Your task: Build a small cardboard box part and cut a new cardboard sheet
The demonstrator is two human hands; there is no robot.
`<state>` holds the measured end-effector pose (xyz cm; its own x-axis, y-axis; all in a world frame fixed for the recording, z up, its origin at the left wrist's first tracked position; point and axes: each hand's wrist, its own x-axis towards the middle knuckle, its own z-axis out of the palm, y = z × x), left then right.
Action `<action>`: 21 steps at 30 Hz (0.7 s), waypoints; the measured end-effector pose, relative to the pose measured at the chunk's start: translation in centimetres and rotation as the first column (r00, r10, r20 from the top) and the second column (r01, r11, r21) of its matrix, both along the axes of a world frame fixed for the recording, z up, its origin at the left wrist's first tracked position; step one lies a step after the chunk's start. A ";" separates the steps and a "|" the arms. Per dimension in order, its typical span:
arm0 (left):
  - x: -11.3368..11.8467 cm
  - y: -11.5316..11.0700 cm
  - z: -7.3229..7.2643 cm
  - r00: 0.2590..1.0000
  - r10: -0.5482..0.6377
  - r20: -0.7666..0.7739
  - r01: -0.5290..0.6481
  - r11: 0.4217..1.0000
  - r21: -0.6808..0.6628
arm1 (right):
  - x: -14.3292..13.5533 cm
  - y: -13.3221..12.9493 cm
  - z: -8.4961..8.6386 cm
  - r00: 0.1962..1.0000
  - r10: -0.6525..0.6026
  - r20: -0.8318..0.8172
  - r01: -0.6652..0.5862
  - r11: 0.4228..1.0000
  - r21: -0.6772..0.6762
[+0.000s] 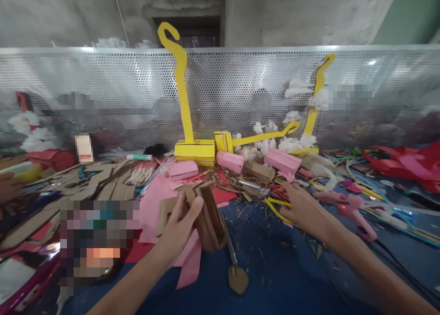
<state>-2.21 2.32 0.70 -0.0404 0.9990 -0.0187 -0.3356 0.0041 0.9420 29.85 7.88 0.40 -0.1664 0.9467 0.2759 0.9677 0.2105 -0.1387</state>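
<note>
My left hand (180, 223) grips a folded brown cardboard tube (208, 219), its open hollow facing right, with the thumb pressed on its edge. Beside that hand lies another cardboard piece (165, 214) on pink paper (149, 209). My right hand (295, 209) is closed about a tool with yellow and red handles (275, 209); its exact kind is hard to make out. A metal piece (252, 187) points left from near those fingers. In front of the tube, a thin stick with a rounded cardboard end (238, 279) lies on the blue table.
Yellow cardboard hooks on boxes (195, 150) stand at the back before a perforated metal screen (240, 77). Pink boxes (282, 160) and cardboard scraps lie nearer. A pink glue gun (354, 209) with a black cord rests right. At the left edge shows another person's hand (12, 187).
</note>
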 end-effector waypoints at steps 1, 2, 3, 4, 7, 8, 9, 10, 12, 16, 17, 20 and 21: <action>0.1 0.0 0.1 0.999 0.025 0.035 -0.024 0.998 -0.052 | 0.2 0.0 0.1 1.000 -0.015 -0.025 0.016 0.999 0.030; 0.2 -0.1 0.2 0.996 0.051 0.071 -0.044 0.994 -0.099 | 0.3 0.0 0.2 0.998 -0.028 -0.057 0.031 0.998 0.062; 0.4 -0.2 0.4 0.992 0.066 0.111 -0.050 0.988 -0.145 | 0.4 0.1 0.2 0.995 -0.041 -0.092 0.050 0.994 0.096; 0.5 -0.2 0.7 0.986 0.054 0.159 -0.023 0.981 -0.191 | 0.5 0.2 0.3 0.990 -0.050 -0.128 0.066 0.990 0.125; 0.6 -0.5 1.4 0.955 -0.046 0.295 0.139 0.942 -0.304 | 0.2 0.5 0.5 0.966 -0.032 -0.258 0.080 0.981 0.176; 0.6 -0.6 1.7 0.944 -0.075 0.322 0.184 0.928 -0.323 | -0.1 0.4 0.6 0.952 -0.005 -0.307 0.063 0.982 0.180; 0.6 -0.6 1.8 0.936 -0.089 0.341 0.210 0.919 -0.335 | -0.4 0.3 0.7 0.936 0.031 -0.352 0.035 0.983 0.182; 0.5 -0.7 2.0 0.930 -0.095 0.354 0.224 0.913 -0.343 | -0.9 0.0 0.7 0.921 0.070 -0.384 0.005 0.982 0.190; 0.4 -0.6 2.1 0.926 -0.094 0.365 0.235 0.901 -0.363 | -2.1 -0.7 0.8 0.903 0.145 -0.405 -0.059 0.974 0.218; 0.1 -0.3 1.5 0.915 -0.151 0.374 0.304 0.866 -0.396 | -4.4 -2.3 0.7 0.905 0.220 -0.365 -0.134 0.959 0.248; 0.0 -0.2 1.3 0.906 -0.175 0.385 0.332 0.857 -0.393 | -4.8 -2.6 0.6 0.907 0.227 -0.356 -0.144 0.959 0.244; -0.1 0.1 0.7 0.870 -0.237 0.432 0.411 0.832 -0.373 | -5.6 -3.0 0.4 0.906 0.232 -0.353 -0.157 0.961 0.227; -0.1 0.1 0.5 0.858 -0.250 0.448 0.433 0.822 -0.370 | -5.8 -3.0 0.3 0.903 0.236 -0.358 -0.166 0.963 0.215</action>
<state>-2.32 2.43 1.16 0.4029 0.8216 -0.4033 -0.5460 0.5694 0.6145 24.06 4.92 0.69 -0.1982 0.8349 0.5135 0.7844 0.4492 -0.4277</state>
